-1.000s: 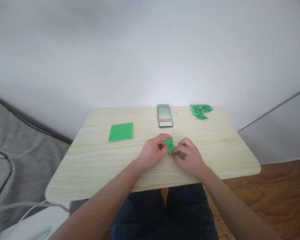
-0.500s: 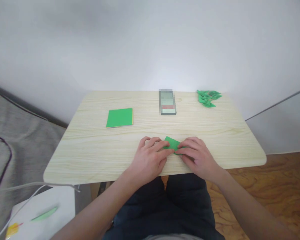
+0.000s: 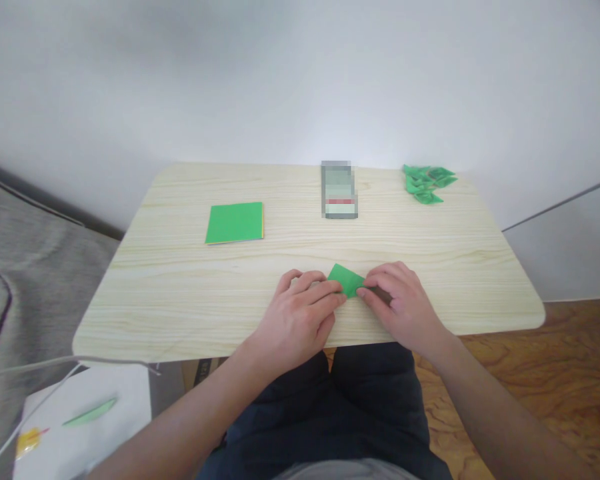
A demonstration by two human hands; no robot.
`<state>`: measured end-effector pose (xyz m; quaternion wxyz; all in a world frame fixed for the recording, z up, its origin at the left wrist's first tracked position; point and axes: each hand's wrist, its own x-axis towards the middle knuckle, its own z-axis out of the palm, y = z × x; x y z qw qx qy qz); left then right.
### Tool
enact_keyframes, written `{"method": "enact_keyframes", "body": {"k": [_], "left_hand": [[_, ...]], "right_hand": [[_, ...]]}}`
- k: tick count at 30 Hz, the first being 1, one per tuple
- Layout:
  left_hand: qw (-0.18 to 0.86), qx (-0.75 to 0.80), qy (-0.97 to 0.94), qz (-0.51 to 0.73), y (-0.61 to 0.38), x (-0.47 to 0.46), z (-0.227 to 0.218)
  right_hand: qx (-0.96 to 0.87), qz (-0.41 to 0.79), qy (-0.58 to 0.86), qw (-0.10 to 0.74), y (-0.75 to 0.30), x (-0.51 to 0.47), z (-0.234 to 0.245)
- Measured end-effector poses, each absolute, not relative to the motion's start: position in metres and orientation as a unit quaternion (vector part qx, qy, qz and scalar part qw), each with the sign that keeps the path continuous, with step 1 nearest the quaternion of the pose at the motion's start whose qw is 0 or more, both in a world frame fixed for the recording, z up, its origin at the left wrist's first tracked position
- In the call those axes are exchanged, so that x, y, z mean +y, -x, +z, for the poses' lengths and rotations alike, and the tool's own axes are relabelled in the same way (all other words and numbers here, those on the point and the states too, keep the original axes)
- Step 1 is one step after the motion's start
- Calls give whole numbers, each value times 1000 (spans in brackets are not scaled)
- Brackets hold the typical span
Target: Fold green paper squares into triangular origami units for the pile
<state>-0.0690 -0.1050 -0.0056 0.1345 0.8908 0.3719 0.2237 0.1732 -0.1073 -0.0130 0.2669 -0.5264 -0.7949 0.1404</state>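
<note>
A small folded piece of green origami paper (image 3: pixel 347 280) lies near the front edge of the table, between my two hands. My left hand (image 3: pixel 303 313) rests over its left end, fingers stretched out and pressing it down on the tabletop. Thumb and fingers of my right hand (image 3: pixel 397 297) pinch the paper's right corner. Parts of the paper are hidden under the fingertips of both hands.
On the pale wooden table (image 3: pixel 155 287) lie a stack of green square paper (image 3: pixel 235 223) at left, a blurred-out phone (image 3: pixel 339 190) at the back and several folded green paper pieces (image 3: pixel 426 183) at back right. A cable (image 3: pixel 70 361) crosses the lower left.
My right thumb has come up to the paper's right corner, and the fingers there now pinch it. My left hand stays on the paper. The whole view has shifted slightly.
</note>
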Motion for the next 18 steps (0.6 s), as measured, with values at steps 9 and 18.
{"method": "enact_keyframes", "body": {"k": [9,18], "left_hand": [[161,393,-878,221,69,-103,-5],[185,403,-865,234,68,-103,-4]], "right_hand": [[-770,136,573,245,-163,-106,-13],[-746,112,608,250,-155,-111,-18]]}}
